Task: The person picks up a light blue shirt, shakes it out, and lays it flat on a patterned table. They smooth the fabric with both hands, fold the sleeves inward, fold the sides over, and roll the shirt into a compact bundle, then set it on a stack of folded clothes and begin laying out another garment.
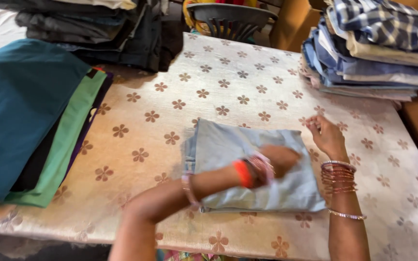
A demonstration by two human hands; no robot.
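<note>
From the head view I see a folded light blue garment (247, 166) lying just below the centre of the frame on a table (209, 92) covered in a cream cloth with brown flower prints. The garment is a neat, roughly square packet, pale grey-blue, with a thicker seam or waistband edge down its left side and layered edges showing along its lower border. It lies flat and square to the table's near edge.

My left hand (279, 159) reaches in from the lower left, crossing over the garment and resting on its upper right part. The hand is blurred, so I cannot tell whether the fingers are pressed flat or pinching the cloth. An orange bangle and pink ones ring that wrist. My right hand (326, 135) sits at the garment's right edge, right of centre, fingers loosely curled and apart, gripping nothing that I can see; its fingertips lie at or just off the upper right corner. Red and silver bangles stack on that forearm.

In the left of the frame lies a pile of teal, green and purple cloth (35, 121), cut off by the left edge. A dark folded stack (102, 29) sits upper left, cut by the top edge. At upper right a stack of blue and plaid shirts (373, 48) runs out of frame. A dark plastic chair back (231, 19) shows at top centre, mostly hidden behind the table.
</note>
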